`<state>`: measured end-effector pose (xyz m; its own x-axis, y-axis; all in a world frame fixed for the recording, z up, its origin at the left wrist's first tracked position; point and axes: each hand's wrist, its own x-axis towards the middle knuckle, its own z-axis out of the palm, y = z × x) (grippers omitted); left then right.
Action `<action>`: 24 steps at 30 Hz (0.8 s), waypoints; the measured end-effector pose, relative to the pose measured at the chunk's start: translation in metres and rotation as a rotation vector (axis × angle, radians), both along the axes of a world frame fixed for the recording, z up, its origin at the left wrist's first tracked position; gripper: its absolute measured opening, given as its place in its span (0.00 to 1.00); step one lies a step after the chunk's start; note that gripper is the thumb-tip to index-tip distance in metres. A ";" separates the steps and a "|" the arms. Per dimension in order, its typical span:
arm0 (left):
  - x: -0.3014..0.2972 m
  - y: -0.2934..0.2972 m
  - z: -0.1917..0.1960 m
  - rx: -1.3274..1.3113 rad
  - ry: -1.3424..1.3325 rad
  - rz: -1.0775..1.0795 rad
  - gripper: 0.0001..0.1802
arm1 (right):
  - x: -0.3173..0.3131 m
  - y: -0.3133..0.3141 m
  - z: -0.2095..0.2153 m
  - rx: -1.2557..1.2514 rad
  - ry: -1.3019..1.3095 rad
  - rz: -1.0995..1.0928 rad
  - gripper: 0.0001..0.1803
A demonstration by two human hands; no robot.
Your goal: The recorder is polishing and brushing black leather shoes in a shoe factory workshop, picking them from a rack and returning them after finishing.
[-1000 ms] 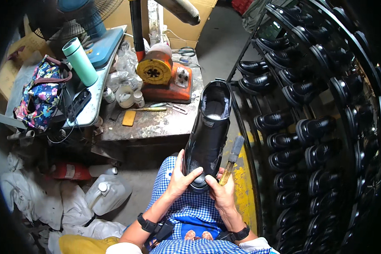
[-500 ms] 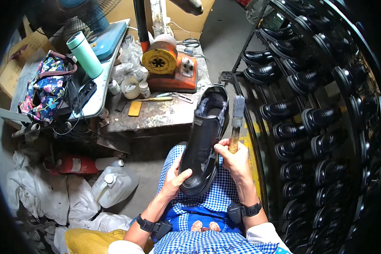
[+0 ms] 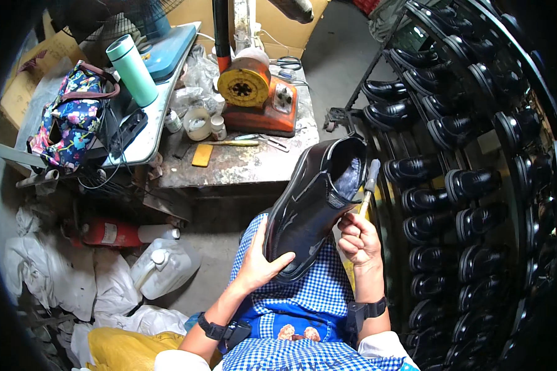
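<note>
Ankle boot (image 3: 309, 213), black, tilted above blue-checked apron (image 3: 291, 295); toe near, opening far right. Left hand (image 3: 257, 263) clamped on toe end, thumb over top. Right hand (image 3: 360, 241) apart from left, fist closed round brush-like tool (image 3: 366, 198), tip pointing far; finger contact with boot: cannot tell. Step in hand, judged: presenting upper for tool work. Next move probably calls for firm left support, tool brought to leather. Edges: workbench (image 3: 247, 166) just far, shoe rack (image 3: 380, 59) close on right. Open room: left, above white jug (image 3: 176, 269).
</note>
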<state>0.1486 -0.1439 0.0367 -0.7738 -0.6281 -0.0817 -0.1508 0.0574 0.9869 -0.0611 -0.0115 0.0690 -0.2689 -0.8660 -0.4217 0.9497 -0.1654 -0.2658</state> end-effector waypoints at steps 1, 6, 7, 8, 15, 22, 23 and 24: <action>0.000 0.000 0.001 -0.078 -0.051 -0.001 0.54 | -0.005 0.002 0.000 -0.039 -0.043 0.011 0.10; 0.005 0.000 0.007 -0.080 -0.064 -0.007 0.52 | -0.029 0.008 0.007 -0.070 0.023 -0.075 0.15; 0.002 -0.002 0.007 -0.009 -0.027 0.012 0.52 | -0.032 0.008 0.007 -0.038 0.071 -0.126 0.16; -0.001 -0.005 0.008 0.089 -0.013 0.028 0.51 | -0.033 0.008 0.005 -0.029 0.127 -0.121 0.16; -0.066 -0.053 0.022 -0.196 -0.059 0.179 0.47 | 0.010 0.005 -0.039 0.683 0.631 -0.665 0.12; -0.157 -0.108 0.035 -0.229 0.085 0.275 0.48 | 0.053 0.008 -0.080 0.810 0.921 -0.677 0.10; -0.169 -0.115 0.036 -0.185 0.083 0.297 0.48 | 0.054 0.008 -0.082 0.800 0.932 -0.696 0.10; -0.180 -0.124 0.038 -0.196 0.079 0.308 0.48 | 0.053 0.008 -0.084 0.845 0.936 -0.674 0.10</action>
